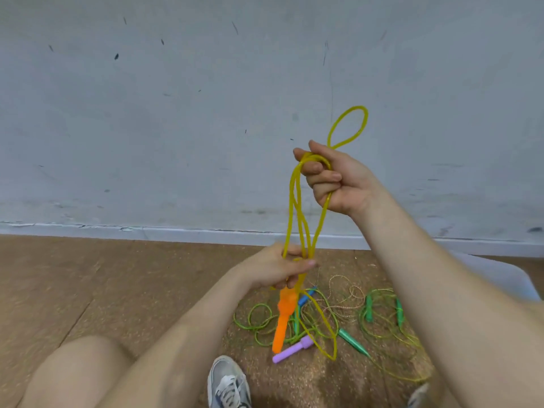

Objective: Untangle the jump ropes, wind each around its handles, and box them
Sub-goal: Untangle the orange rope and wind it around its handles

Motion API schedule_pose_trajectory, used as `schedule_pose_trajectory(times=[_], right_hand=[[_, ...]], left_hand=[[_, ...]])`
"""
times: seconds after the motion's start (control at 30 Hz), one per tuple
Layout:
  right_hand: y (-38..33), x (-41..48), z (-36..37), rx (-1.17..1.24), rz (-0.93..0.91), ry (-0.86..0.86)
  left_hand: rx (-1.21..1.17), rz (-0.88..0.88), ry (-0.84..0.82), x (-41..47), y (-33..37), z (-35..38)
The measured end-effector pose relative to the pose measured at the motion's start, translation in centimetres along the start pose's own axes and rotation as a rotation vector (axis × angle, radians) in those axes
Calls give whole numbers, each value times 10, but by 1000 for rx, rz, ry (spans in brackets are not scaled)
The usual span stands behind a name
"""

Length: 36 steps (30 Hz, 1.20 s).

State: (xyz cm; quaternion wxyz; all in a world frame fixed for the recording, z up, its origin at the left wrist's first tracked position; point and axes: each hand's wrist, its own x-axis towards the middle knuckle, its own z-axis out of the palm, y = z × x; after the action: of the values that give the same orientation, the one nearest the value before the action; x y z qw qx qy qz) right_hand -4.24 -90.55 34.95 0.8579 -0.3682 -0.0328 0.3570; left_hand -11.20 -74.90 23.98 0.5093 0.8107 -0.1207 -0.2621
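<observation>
Down at seven o'clock, a bare knee [82,372]. At six, a grey mesh sneaker [228,384] with white laces is planted on the speckled, cork-like floor [88,275].

Just past the shoe, toward five o'clock, there's the pile. A stubby lilac handle [291,350], collared at one end, lies flat. A tapered green handle [351,341] points to five. Thin glossy green rope [256,328] sprawls in loose rings, a fine braided cord [354,290] curls behind, and a blue handle [306,297] pokes out under the hanging yellow. A pair of shorter green handles [368,309] lies at the pile's three o'clock.

Up from there is the left hand [279,267], fingers curled tight. It grips the strands of the yellow rope [357,108] right above its orange handles [282,319]. They dangle together, knobbly on top and smooth below, tips near the lilac one. One slack yellow loop drops to the floor at their five o'clock.

Higher, at one o'clock, the right hand [335,179] is a fist wrapped round several turns of that translucent, rubbery tube. A teardrop loop stands above the knuckles.

Out at three o'clock there's a pale surface [500,275] with a rounded corner; I can't tell what it is. Behind it all run a white skirting strip [176,231] and a scuffed grey-blue wall [176,113], flecked with dark marks.
</observation>
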Motion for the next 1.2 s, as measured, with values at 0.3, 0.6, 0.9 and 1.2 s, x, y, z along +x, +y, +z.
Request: schedule_pose_trajectory(times=[0.3,0.6,0.9,1.2], right_hand=[[-27,-32,-92,-671,189,589],[59,-30,-22,-864,-267,347],[102,-15,8,-725,-317,243],[0,-47,-87,-237,-391,546]], left_hand=[[-135,-3,522,-35,-1,-65],[-852,140,404,-33,55,-66],[-368,180,734,-33,44,-64],[-549,-292,1275,-64,-87,-179]])
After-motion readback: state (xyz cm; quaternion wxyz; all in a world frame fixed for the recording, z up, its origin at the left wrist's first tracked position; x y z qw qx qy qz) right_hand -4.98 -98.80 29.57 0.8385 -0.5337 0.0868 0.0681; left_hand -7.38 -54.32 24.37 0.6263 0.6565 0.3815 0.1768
